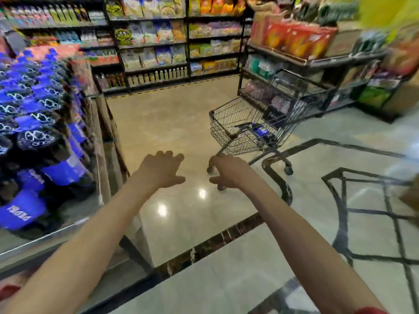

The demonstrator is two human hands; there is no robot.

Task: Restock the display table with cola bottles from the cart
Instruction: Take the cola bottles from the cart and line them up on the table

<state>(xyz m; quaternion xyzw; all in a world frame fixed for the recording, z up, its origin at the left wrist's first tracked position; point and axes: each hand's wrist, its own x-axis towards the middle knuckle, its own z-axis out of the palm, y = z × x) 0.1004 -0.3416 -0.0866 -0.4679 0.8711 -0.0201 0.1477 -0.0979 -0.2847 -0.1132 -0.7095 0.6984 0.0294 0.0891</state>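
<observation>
While the left hand (162, 169) and right hand (226, 172) stretch forward empty, fingers loosely spread, the cart (223, 123) stands ahead and rightward, nearer the right hand. A bottle (260, 132) lies in its basket, its axis too blurred to judge. The stocked counter (45, 242) sits at left.

A silver wire shopping cart (226, 123) is holding one blue-labelled cola bottle (260, 132). Short of the cart, the left hand (162, 172) and right hand (227, 173) are hovering empty, fingers (168, 155) relaxed. Left of it, dark blue-capped cola bottles (34, 123) are crowding the glass-edged worktop (34, 244).
</observation>
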